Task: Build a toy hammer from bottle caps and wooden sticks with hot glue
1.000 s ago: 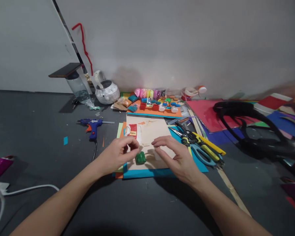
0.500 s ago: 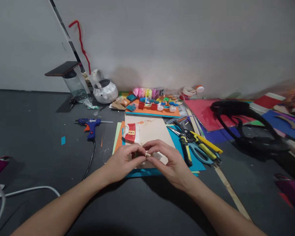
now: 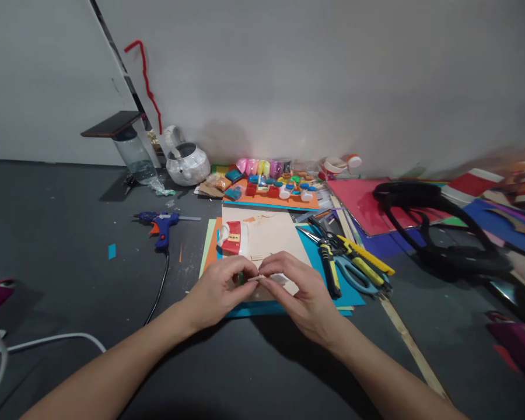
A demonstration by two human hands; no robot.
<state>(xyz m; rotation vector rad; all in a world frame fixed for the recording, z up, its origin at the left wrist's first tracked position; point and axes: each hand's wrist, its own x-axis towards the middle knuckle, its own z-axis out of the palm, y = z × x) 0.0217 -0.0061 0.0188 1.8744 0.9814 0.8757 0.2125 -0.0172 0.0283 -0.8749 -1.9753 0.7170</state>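
Head view: left hand (image 3: 216,290) and right hand (image 3: 305,296) meet, apart one second ago.
Grip: both pinch a small pale piece (image 3: 254,279).
Green pot (image 3: 240,278): now mostly hidden.

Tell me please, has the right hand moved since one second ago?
Yes: leftward, toward the left hand, judged against the long-nosed pliers, whose handle the right hand partly covered then.

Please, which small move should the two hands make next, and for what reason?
Perhaps turn the small pale piece slightly: the left hand and right hand appear to pinch it together above the beige sheet, and their fingers partly hide it, so turning might show more.
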